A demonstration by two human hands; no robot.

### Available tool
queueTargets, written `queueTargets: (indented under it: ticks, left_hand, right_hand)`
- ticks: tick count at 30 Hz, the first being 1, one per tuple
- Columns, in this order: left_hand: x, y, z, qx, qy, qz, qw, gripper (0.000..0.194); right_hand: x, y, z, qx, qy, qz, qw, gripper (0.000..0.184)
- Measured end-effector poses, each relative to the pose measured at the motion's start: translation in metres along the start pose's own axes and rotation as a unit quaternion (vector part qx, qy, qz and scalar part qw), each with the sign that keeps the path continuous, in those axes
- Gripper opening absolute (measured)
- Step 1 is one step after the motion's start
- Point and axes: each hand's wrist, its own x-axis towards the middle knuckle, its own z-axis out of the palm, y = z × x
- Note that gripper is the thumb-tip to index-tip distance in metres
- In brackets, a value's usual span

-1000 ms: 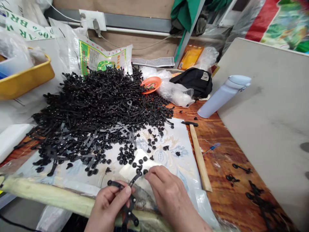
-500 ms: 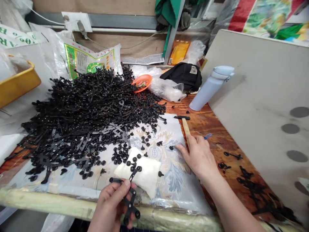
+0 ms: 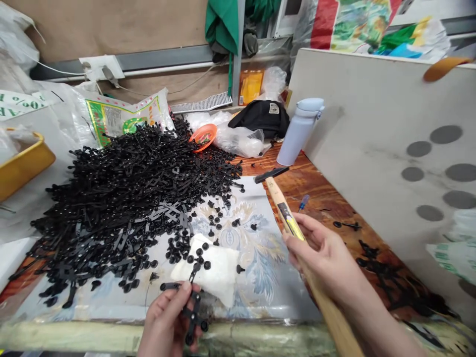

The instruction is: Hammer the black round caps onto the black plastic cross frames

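Your left fingers [image 3: 185,292] cover part of the black piece [image 3: 194,317], the bottom edge cuts off the hammer handle [image 3: 334,322], and the orange blur [image 3: 442,68] at top right can't be named.

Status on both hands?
Left hand: gripping black plastic cross-link. Right hand: holding wooden-handled hammer. Ahead: black parts pile, white cloth.

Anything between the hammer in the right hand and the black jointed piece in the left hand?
Nothing visible stands between the hammer in the right hand and the black jointed piece in the left hand. A white pad and loose black studs lie lower down, on the patterned sheet.
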Motion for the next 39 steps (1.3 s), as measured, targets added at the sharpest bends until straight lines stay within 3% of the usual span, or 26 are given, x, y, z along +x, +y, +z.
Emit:
queueTargets:
  ticks: [3,7,12,18,32,39]
  left_hand:
    - [-0.002,0.000,0.001,0.006,0.011,0.008,1.000,0.038]
    - [-0.003,0.001,0.004,0.018,0.013,0.017,1.000,0.042]
    - [-0.002,-0.001,0.005,0.019,0.013,0.035,0.999,0.040]
    - [-0.004,0.000,0.006,0.026,0.018,0.028,0.999,0.039]
    - [-0.005,0.001,0.008,0.038,0.019,0.037,0.998,0.047]
    - [-0.004,0.001,0.007,0.046,0.012,0.021,0.999,0.041]
  right_hand:
    - [-0.014,-0.004,0.011,0.156,-0.036,-0.010,0.987,0.034]
    - [-0.017,-0.006,0.020,0.264,-0.103,0.023,0.959,0.041]
    - [-0.031,-0.006,0.025,0.234,-0.153,0.044,0.959,0.032]
    - [-0.041,0.002,0.035,0.203,-0.172,0.050,0.963,0.034]
    - [-0.041,0.009,0.038,0.223,-0.157,0.057,0.960,0.032]
    - [-0.043,0.016,0.039,0.208,-0.164,0.052,0.963,0.029]
